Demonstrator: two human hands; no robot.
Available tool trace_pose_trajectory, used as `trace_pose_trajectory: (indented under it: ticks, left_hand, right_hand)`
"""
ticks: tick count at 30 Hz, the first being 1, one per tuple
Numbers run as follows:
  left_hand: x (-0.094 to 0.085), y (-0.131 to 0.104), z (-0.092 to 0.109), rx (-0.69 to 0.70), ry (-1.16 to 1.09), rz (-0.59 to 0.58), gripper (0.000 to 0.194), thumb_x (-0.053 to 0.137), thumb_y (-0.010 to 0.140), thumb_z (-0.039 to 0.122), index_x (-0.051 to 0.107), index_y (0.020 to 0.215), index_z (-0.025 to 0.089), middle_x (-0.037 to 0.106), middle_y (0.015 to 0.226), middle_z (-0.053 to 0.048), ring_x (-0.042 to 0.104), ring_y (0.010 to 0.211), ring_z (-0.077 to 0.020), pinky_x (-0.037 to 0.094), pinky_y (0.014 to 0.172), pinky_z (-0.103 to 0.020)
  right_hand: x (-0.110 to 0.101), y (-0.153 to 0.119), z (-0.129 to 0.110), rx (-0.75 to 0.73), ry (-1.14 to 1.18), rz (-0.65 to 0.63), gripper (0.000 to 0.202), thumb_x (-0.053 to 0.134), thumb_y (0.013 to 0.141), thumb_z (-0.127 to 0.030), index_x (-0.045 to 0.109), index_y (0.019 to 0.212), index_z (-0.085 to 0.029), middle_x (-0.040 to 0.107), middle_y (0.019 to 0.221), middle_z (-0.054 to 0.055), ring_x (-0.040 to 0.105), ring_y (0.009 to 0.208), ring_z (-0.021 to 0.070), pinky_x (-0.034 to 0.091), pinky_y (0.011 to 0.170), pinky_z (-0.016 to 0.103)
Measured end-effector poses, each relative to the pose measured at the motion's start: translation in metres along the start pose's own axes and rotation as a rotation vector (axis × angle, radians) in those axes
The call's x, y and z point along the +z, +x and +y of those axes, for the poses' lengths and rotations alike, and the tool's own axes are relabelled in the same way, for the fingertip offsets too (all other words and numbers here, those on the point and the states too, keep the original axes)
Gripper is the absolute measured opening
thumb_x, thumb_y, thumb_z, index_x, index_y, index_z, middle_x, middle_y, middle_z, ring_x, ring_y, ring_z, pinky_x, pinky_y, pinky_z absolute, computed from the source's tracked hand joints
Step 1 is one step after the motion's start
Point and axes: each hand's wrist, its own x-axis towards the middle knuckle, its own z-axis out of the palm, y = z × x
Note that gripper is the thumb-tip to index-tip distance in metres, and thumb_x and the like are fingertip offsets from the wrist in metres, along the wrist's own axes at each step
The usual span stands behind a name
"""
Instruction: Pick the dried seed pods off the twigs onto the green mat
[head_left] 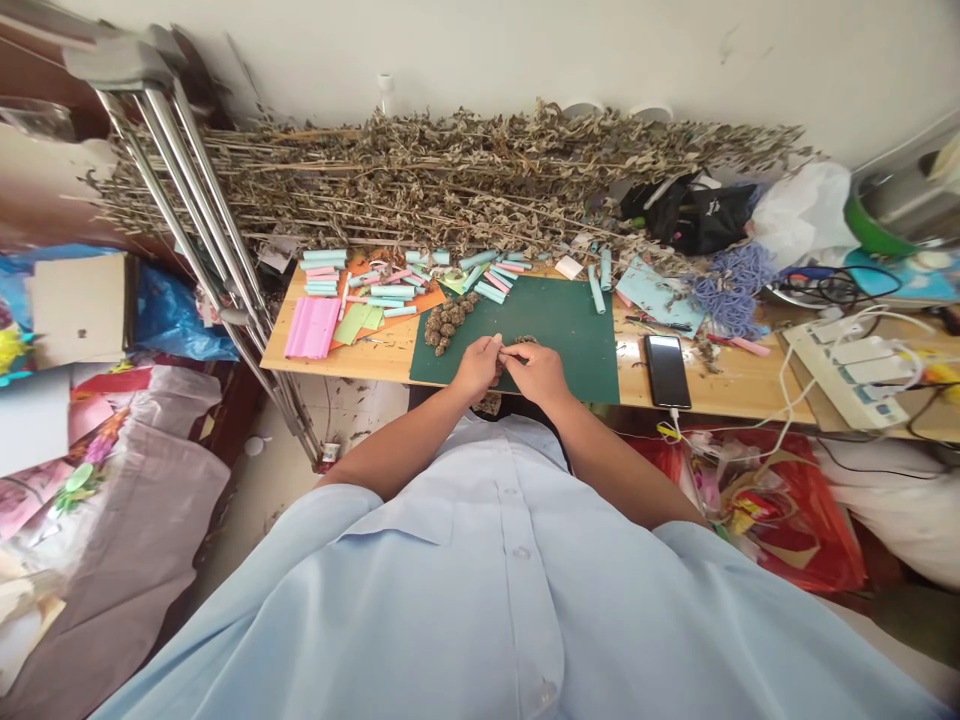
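Observation:
My left hand [478, 368] and my right hand [538, 371] meet at the near edge of a green mat [574, 325]. Both have their fingers closed together around something small and brownish, too small and covered to name. Just left of my left hand, a cluster of brown balls [448, 322] lies on the mat. A bit of brown dried material shows behind my right fingers. Rolled blue and pink paper pieces [391, 292] lie on the wooden table [282, 340] beyond and to the left.
Dried plant stalks [450, 180] fill the table's back. A phone [667, 371], purple yarn [731, 290] and a power strip [847, 372] lie to the right. Metal crutches [199, 210] lean at the left. A red bag [817, 520] sits below the table's right side.

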Motion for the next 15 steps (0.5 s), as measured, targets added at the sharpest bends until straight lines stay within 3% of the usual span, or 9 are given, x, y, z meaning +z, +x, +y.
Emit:
trace_pose_trajectory:
  ticks: [9,15]
  left_hand:
    - [0.002,-0.002,-0.002,0.037,0.053,0.023,0.039,0.065,0.093,0.047,0.043,0.076,0.021,0.031,0.053,0.008,0.029,0.04,-0.0048,0.016,0.041,-0.02]
    - [-0.002,-0.005,-0.001,0.044,0.026,-0.001,0.037,0.065,0.093,0.044,0.042,0.076,0.021,0.034,0.053,0.009,0.029,0.039,-0.0042,0.015,0.04,-0.019]
  right_hand:
    - [0.008,0.002,-0.004,0.061,-0.017,0.061,0.015,0.063,0.079,-0.025,0.077,0.077,-0.024,0.077,0.078,0.002,0.067,0.069,0.019,0.052,0.072,0.033]
    - [0.018,-0.001,0.0,0.234,0.25,0.107,0.012,0.066,0.075,-0.03,0.076,0.073,-0.023,0.076,0.071,0.002,0.07,0.068,0.0204,0.055,0.068,0.033]
